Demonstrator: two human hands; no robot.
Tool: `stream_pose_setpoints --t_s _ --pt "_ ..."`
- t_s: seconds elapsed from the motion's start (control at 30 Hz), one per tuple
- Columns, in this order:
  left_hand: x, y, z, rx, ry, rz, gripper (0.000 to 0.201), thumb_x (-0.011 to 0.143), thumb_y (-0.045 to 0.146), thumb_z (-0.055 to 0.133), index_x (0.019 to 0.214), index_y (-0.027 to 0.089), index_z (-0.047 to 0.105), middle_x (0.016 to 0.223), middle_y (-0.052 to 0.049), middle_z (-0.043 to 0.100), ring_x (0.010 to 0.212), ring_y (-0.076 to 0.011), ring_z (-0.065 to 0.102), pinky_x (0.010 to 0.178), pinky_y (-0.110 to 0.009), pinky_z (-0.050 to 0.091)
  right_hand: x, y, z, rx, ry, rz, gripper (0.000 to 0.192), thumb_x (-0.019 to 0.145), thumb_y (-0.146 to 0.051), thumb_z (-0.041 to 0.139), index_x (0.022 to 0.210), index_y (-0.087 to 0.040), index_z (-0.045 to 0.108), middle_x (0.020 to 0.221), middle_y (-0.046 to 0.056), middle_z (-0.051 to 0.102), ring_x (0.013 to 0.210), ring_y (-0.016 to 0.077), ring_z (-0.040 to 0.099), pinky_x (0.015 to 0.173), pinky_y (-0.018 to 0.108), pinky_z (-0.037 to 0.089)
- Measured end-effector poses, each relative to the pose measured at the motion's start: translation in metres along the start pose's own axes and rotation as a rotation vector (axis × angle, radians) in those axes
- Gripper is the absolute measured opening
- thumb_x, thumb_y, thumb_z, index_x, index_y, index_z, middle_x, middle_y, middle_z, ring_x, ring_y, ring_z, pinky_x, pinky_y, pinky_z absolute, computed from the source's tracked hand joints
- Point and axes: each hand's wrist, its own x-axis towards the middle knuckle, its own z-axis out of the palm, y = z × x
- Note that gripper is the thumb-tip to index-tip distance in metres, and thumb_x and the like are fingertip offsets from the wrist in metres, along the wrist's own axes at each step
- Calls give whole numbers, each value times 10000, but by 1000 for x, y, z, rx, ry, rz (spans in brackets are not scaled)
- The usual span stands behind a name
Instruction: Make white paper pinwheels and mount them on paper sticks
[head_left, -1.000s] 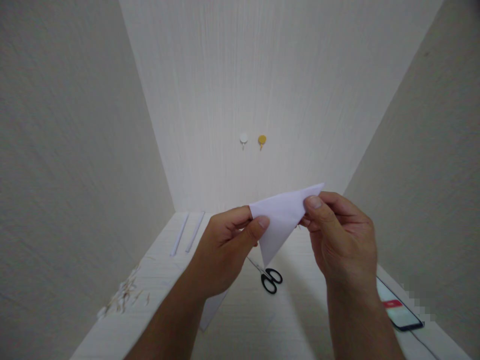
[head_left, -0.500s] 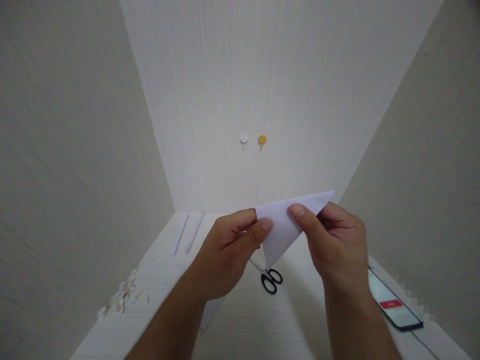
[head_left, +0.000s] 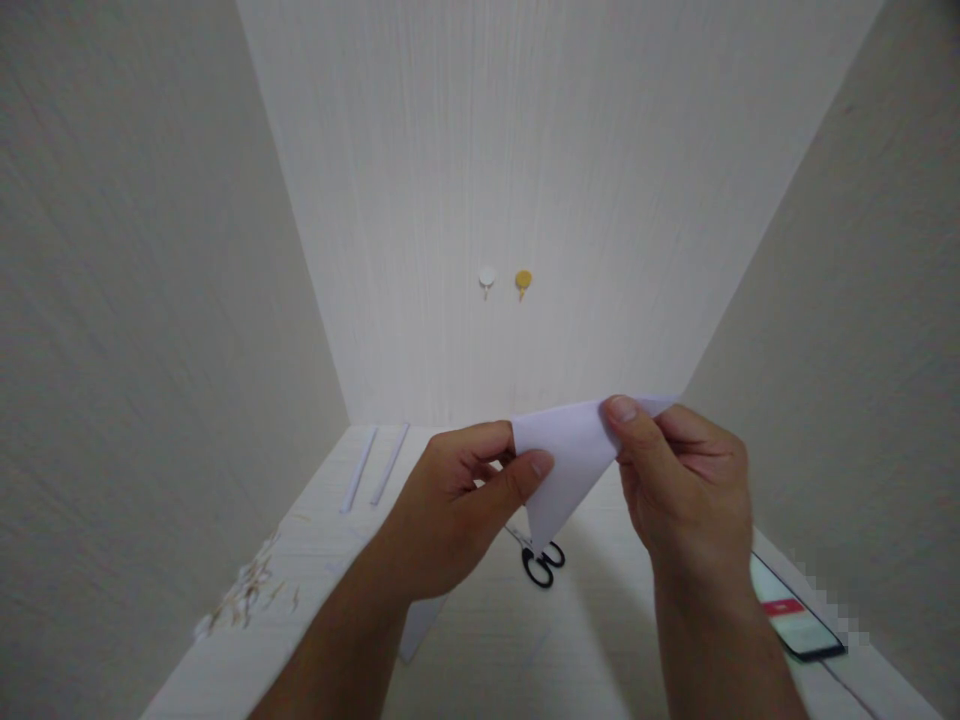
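Note:
A folded white sheet of paper, triangular with one corner pointing down, is held up above the table. My left hand pinches its left edge, thumb in front and fingers behind. Near the right corner, my right hand grips the upper edge between its thumb and bent fingers. Below the paper's lower tip lie scissors with black handles, their blades partly hidden by my left hand and the paper.
Two narrow white strips lie at the table's back left. Small brownish-white scraps are scattered along the left edge. Another white paper piece sits beside my left forearm. A phone with a cable is at the right. Two hooks hang on the back wall.
My right hand has slid right along the paper's upper edge, its thumb now closer to the right corner. The paper has dipped slightly. My left hand keeps its pinch.

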Motion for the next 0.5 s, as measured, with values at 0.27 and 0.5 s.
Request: stream_pose_setpoints --t_s 0.27,0.5 --pt "4 3 2 48 286 170 223 937 314 716 755 184 727 628 35 649 536 -71 537 487 -172 396 -1 -9 5 186 -655 338 193 902 -393 794 898 -200 788 832 30 753 751 159 667 659 261 526" --pt "5 6 2 132 430 160 281 905 272 711 644 178 669 566 35 628 514 -77 547 466 -164 408 2 -11 7 216 -692 417 277 966 -370 715 777 -169 742 712 20 727 669 122 650 649 240 530"
